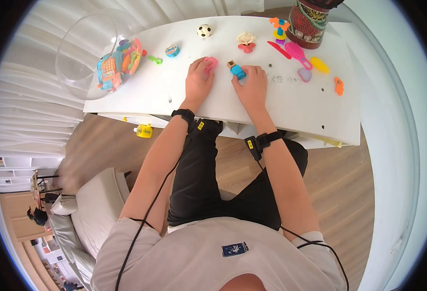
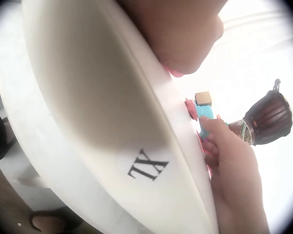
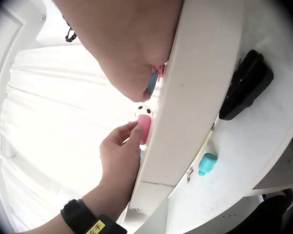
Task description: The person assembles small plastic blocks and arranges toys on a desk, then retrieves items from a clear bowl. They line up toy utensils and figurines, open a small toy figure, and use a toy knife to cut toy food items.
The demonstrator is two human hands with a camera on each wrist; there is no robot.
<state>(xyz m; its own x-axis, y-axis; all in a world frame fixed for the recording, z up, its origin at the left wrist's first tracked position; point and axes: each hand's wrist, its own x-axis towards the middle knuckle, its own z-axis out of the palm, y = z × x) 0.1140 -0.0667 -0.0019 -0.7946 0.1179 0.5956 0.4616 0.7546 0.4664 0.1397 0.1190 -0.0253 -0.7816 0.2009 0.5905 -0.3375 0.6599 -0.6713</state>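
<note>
Near the middle of the white table, the left hand [image 1: 199, 83] pinches a pink piece [image 1: 212, 64] between thumb and fingers; the right wrist view shows this pink piece [image 3: 144, 127] upright in the left hand [image 3: 121, 155]. To its right, the right hand [image 1: 252, 88] grips a small figure with a blue body [image 1: 237, 72] and a tan, block-shaped head [image 1: 231, 63]. In the left wrist view the figure's blue body [image 2: 205, 113] shows in the right hand's [image 2: 234, 161] fingers. A small gap separates the two held things. The right palm is hidden in the head view.
A toy cash register [image 1: 108, 71] stands at the table's left, with a clear dome [image 1: 75, 53] behind. Toward the back are a blue round tin [image 1: 172, 50], a small football [image 1: 204, 31] and a cream-and-red toy [image 1: 246, 41]. Pink brush [image 1: 295, 50] and drum [image 1: 308, 24] are at right.
</note>
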